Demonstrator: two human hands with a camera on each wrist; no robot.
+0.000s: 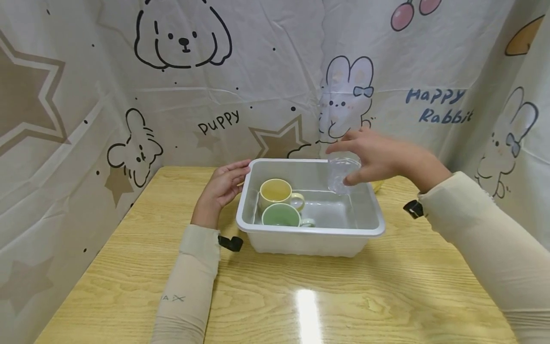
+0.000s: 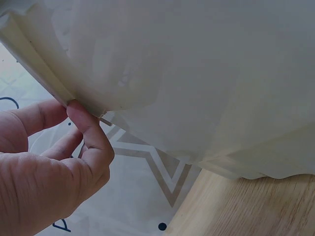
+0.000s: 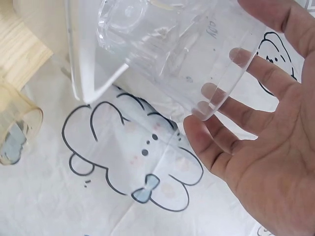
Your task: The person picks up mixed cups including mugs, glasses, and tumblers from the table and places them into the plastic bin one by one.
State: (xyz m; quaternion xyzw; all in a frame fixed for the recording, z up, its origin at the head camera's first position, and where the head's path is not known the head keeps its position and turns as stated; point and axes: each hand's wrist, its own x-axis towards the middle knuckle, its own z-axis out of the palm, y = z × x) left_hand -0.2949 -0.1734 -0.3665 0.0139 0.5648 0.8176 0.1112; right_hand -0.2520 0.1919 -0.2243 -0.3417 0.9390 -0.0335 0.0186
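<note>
A clear plastic cup (image 3: 167, 44) is in my right hand (image 1: 378, 155), tilted, the thumb and fingers around its rim. In the head view this clear cup (image 1: 339, 177) overlaps the back right part of a white plastic basin (image 1: 309, 243). At the basin's far left corner, my left hand (image 1: 225, 184) holds the rim. The left wrist view has that hand (image 2: 64, 162) with thumb and finger pinching the rim's edge. Inside the basin on the left, a yellow mug (image 1: 275, 191) stands behind a green mug (image 1: 281, 215), both with handles to the right.
A yellowish see-through cup (image 3: 17, 130) is outside the basin at its right; mostly hidden in the head view, it appears as a yellow edge (image 1: 377, 185). The basin stands on a wooden table (image 1: 258, 291). A printed curtain (image 1: 266, 71) hangs behind and at both sides.
</note>
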